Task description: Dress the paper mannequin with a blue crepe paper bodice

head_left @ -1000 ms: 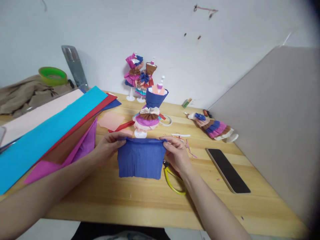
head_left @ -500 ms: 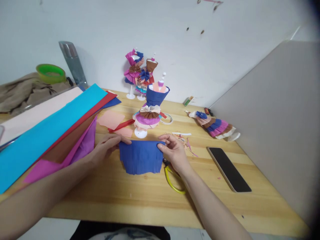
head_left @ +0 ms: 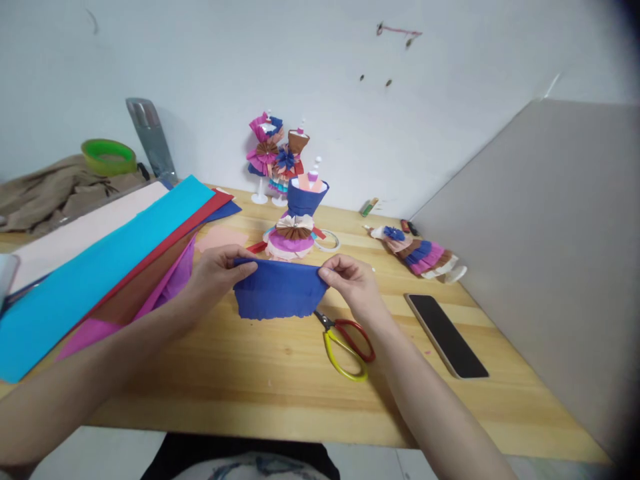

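A piece of blue crepe paper [head_left: 280,290] hangs stretched between my two hands, its top edge taut and its lower edge uneven. My left hand [head_left: 220,270] pinches the upper left corner, thumb in front. At the upper right corner my right hand [head_left: 350,277] pinches the paper between thumb and fingers. Just behind it stands a small dress form [head_left: 300,223] with a blue bodice, a brown-and-cream bow and a pink skirt; its base is hidden by the paper. Scissors [head_left: 345,343] with red and yellow handles lie below my right hand.
Long coloured paper sheets [head_left: 125,247] cover the left side, near a bottle [head_left: 153,137] and green tape [head_left: 109,157]. More dressed forms [head_left: 275,157] stand by the wall. Another dress form [head_left: 417,253] lies at right, behind a phone [head_left: 445,335]. A grey partition [head_left: 545,253] bounds the right.
Both hands have raised the blue paper off the table towards the dress form. My left thumb has come to the paper's front, and more of the scissors shows. The camera view has shifted.
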`<action>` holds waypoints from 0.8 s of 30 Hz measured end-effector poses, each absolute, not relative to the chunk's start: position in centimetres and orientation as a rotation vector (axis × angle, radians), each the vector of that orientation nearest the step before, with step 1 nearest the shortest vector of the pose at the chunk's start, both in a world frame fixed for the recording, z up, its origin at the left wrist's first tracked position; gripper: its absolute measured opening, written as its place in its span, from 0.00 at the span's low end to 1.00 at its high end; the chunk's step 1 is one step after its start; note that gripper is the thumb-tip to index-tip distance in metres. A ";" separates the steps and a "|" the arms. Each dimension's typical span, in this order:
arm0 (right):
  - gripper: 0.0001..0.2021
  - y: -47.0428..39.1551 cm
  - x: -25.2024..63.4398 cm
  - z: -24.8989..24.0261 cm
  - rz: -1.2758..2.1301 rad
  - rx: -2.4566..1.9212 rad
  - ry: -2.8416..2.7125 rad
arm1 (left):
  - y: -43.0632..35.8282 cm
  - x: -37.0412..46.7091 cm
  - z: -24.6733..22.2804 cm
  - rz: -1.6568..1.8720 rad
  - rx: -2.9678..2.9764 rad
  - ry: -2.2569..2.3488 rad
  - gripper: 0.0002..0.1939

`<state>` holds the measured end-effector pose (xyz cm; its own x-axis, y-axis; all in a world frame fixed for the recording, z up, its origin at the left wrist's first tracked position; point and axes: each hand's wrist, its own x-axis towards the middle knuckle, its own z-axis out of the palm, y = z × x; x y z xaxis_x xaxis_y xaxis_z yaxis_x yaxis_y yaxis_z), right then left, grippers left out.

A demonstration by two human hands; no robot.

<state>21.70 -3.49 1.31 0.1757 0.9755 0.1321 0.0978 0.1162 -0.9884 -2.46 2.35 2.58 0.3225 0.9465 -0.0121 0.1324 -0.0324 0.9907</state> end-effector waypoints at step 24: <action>0.17 -1.0 24.2 3.9 0.924 -1.293 -1.336 | 6.4 -1.6 2.1 0.770 1.218 0.906 0.16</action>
